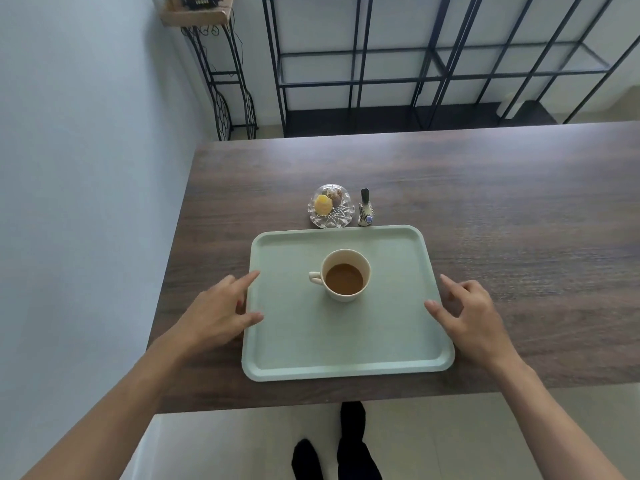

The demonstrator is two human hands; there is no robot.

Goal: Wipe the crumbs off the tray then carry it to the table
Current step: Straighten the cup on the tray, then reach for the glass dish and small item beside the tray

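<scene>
Two relaxed hands, left hand (pixel 221 311) and right hand (pixel 472 317), flank one tray (pixel 346 351) bearing one cup (pixel 344 278).

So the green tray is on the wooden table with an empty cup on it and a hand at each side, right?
Not quite: the head view shows the cup holds brown liquid. The green tray does sit on the wooden table, with the left hand and right hand at its sides.

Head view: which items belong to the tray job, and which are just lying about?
Job:
- pale green tray, flat on the wooden table
- left hand and right hand, open at the tray's side rims
- cup of brown drink on the tray

Lying about:
- glass domed dish
- bird figurine
- black metal shelving
</scene>
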